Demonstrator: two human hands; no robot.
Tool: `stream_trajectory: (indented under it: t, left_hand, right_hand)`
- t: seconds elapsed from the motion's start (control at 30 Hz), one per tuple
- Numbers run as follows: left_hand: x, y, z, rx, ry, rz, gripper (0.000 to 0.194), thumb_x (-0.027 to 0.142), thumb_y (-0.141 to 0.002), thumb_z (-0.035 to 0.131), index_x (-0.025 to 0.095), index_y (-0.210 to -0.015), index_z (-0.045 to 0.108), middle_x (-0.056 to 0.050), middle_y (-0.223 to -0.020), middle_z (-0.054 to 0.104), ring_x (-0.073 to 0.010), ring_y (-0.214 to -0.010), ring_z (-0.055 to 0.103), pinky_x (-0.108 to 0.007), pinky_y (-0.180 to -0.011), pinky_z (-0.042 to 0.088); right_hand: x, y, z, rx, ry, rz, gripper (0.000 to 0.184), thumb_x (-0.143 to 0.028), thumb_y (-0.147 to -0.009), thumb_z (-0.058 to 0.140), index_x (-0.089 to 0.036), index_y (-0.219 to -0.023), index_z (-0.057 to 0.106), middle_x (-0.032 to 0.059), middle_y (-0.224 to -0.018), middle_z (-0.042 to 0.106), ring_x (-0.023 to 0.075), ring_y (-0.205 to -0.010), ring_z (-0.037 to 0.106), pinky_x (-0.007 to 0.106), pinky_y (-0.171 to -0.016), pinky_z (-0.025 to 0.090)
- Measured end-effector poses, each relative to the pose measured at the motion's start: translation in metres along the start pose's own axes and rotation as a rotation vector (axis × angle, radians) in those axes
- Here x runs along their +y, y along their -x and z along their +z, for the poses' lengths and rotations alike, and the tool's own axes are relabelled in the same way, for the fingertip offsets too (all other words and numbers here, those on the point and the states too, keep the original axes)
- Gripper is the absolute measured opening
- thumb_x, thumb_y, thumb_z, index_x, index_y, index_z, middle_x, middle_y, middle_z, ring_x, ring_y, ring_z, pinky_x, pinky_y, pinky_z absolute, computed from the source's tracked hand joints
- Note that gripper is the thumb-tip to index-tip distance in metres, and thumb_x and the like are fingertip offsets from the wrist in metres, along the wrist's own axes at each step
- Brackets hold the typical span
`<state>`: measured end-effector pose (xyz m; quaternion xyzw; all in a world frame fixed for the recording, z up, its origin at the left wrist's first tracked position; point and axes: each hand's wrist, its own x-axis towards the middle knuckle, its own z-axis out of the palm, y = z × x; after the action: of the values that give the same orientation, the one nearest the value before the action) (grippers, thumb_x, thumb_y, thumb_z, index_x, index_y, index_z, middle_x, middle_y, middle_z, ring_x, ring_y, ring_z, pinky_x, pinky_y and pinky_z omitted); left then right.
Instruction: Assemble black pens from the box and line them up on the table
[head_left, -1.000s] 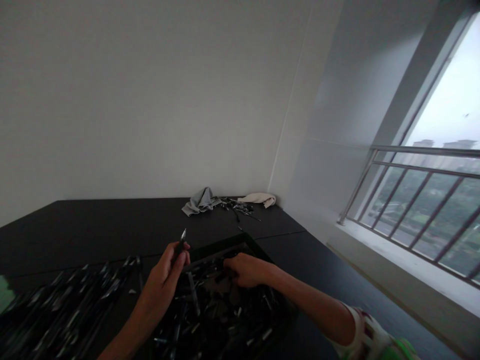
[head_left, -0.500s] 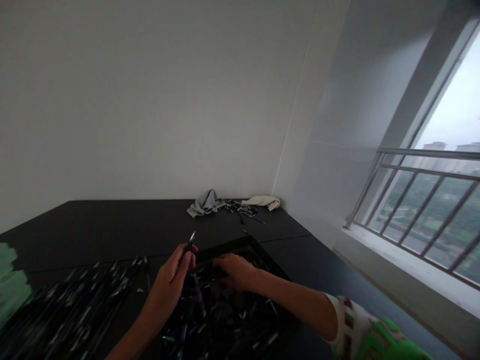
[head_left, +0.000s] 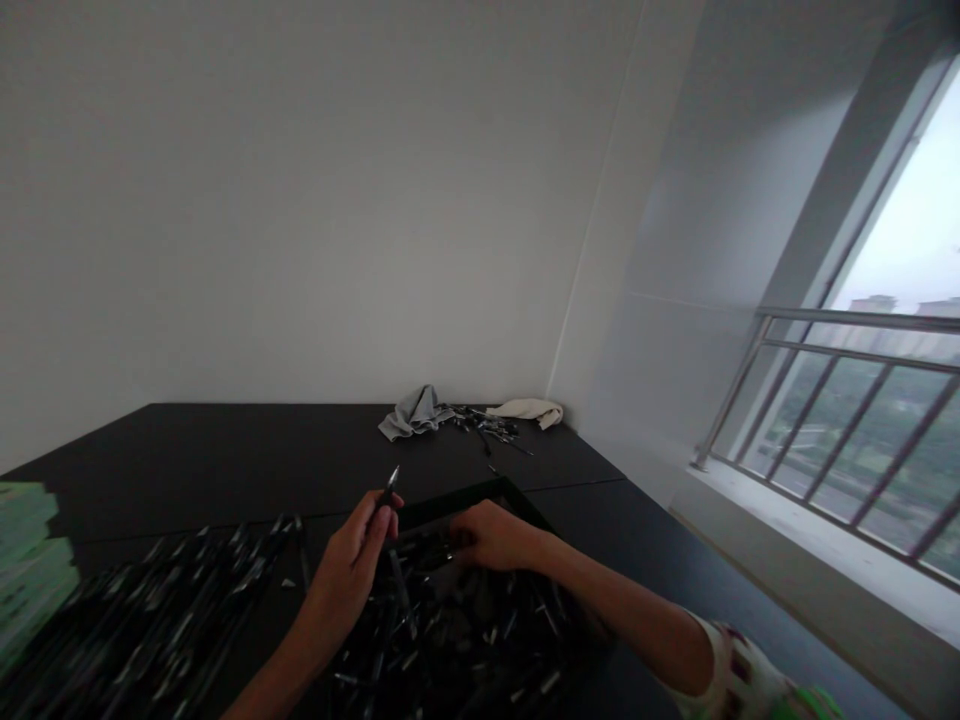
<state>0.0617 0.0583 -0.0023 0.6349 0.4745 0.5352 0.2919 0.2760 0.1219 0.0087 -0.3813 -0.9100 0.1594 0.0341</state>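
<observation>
My left hand [head_left: 360,555] is closed around a dark pen [head_left: 390,487] with a pointed silvery tip sticking up past the fingers. It hovers by the left side of a black tray [head_left: 504,490]. Inside the tray lies a jumble of dark and silvery pen parts [head_left: 401,590]. My right hand [head_left: 491,535] reaches into the far part of the tray, fingers curled down among the parts. What its fingertips grip, if anything, is too dark to make out.
Left of the tray, many dark pens [head_left: 187,600] lie in slanting rows on the black table [head_left: 247,450]. Pale green stacked boxes [head_left: 34,560] stand at the left edge. Farther back are a grey cloth [head_left: 415,412], a small pen pile [head_left: 491,424] and a cream cloth [head_left: 529,410].
My right hand has shifted slightly right and toward me within the tray. The left hand still holds the pen in much the same place. The view has tilted slightly.
</observation>
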Motion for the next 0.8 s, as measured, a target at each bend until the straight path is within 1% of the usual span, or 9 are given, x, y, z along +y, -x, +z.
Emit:
stream_trajectory:
  t: [0.1,0.2,0.3,0.4,0.53,0.6,0.67,0.73,0.8]
  left_hand:
    - [-0.001,0.0,0.0,0.002,-0.002,-0.014,0.028,0.045,-0.09,0.039,0.021,-0.095,0.053,0.001,-0.074,0.054,-0.0183,-0.072,0.053,-0.03,-0.071,0.039]
    - [-0.001,0.001,0.0,-0.005,-0.002,-0.018,0.03,0.045,-0.09,0.039,0.019,-0.095,0.053,0.001,-0.073,0.053,-0.0179,-0.071,0.052,-0.031,-0.07,0.038]
    - [-0.001,0.001,0.0,-0.01,0.0,-0.014,0.029,0.044,-0.091,0.038,0.019,-0.096,0.052,0.002,-0.073,0.051,-0.0174,-0.07,0.051,-0.032,-0.069,0.037]
    - [0.0,0.0,0.001,-0.009,0.001,-0.01,0.028,0.044,-0.091,0.037,0.019,-0.094,0.051,0.002,-0.072,0.05,-0.017,-0.069,0.05,-0.032,-0.069,0.037]
    - [-0.002,-0.002,0.002,-0.004,0.002,-0.007,0.028,0.044,-0.091,0.038,0.019,-0.093,0.05,0.002,-0.072,0.05,-0.0172,-0.069,0.051,-0.032,-0.068,0.038]
    - [-0.004,-0.003,0.002,-0.002,0.003,-0.008,0.029,0.045,-0.09,0.038,0.019,-0.094,0.051,0.002,-0.072,0.05,-0.0173,-0.068,0.051,-0.032,-0.068,0.038]
    - [-0.005,-0.003,0.002,0.001,0.002,-0.011,0.03,0.046,-0.09,0.038,0.019,-0.096,0.051,0.002,-0.072,0.051,-0.0175,-0.069,0.051,-0.031,-0.069,0.038]
    - [-0.007,-0.003,0.002,0.003,0.002,-0.013,0.03,0.047,-0.089,0.038,0.02,-0.097,0.051,0.003,-0.071,0.051,-0.0176,-0.069,0.051,-0.031,-0.069,0.038]
    - [-0.007,-0.002,0.002,0.002,0.003,-0.016,0.031,0.047,-0.089,0.037,0.021,-0.097,0.051,0.003,-0.07,0.05,-0.0176,-0.068,0.05,-0.03,-0.068,0.038]
  right_hand:
    - [-0.001,0.011,-0.016,0.004,-0.032,-0.01,0.017,-0.025,-0.078,0.063,-0.015,-0.09,0.069,0.0028,-0.081,0.069,0.0153,-0.075,0.062,0.02,-0.063,0.04]
    - [-0.002,0.022,-0.023,-0.018,-0.051,-0.012,0.02,-0.028,-0.082,0.06,-0.013,-0.09,0.069,0.0042,-0.081,0.069,0.0155,-0.073,0.062,0.02,-0.063,0.04]
    - [-0.003,0.03,-0.021,-0.075,-0.063,-0.017,0.019,-0.023,-0.084,0.057,-0.012,-0.093,0.068,0.0045,-0.079,0.069,0.0149,-0.072,0.062,0.02,-0.062,0.041]
    - [-0.003,0.036,-0.015,-0.154,-0.067,-0.039,0.02,-0.019,-0.085,0.054,-0.012,-0.098,0.067,0.0054,-0.084,0.07,0.0153,-0.076,0.064,0.02,-0.064,0.042]
    - [-0.001,0.037,-0.011,-0.241,-0.051,-0.07,0.026,-0.021,-0.082,0.058,-0.013,-0.106,0.066,0.0072,-0.094,0.07,0.0175,-0.083,0.065,0.021,-0.067,0.044]
    - [0.0,0.035,-0.011,-0.284,-0.045,-0.089,0.028,-0.022,-0.081,0.06,-0.015,-0.107,0.065,0.0053,-0.093,0.071,0.0166,-0.082,0.065,0.02,-0.066,0.044]
    - [0.001,0.031,-0.012,-0.318,-0.035,-0.109,0.027,-0.024,-0.079,0.063,-0.017,-0.104,0.067,0.0031,-0.092,0.071,0.0158,-0.082,0.065,0.019,-0.067,0.045]
    - [0.001,0.025,-0.011,-0.292,-0.008,-0.097,0.024,-0.023,-0.079,0.061,-0.017,-0.101,0.068,0.004,-0.092,0.071,0.0169,-0.083,0.066,0.021,-0.071,0.045]
    - [0.001,0.017,-0.008,-0.192,0.034,-0.045,0.026,-0.017,-0.082,0.052,-0.013,-0.103,0.067,0.0088,-0.098,0.07,0.0202,-0.09,0.064,0.025,-0.077,0.045]
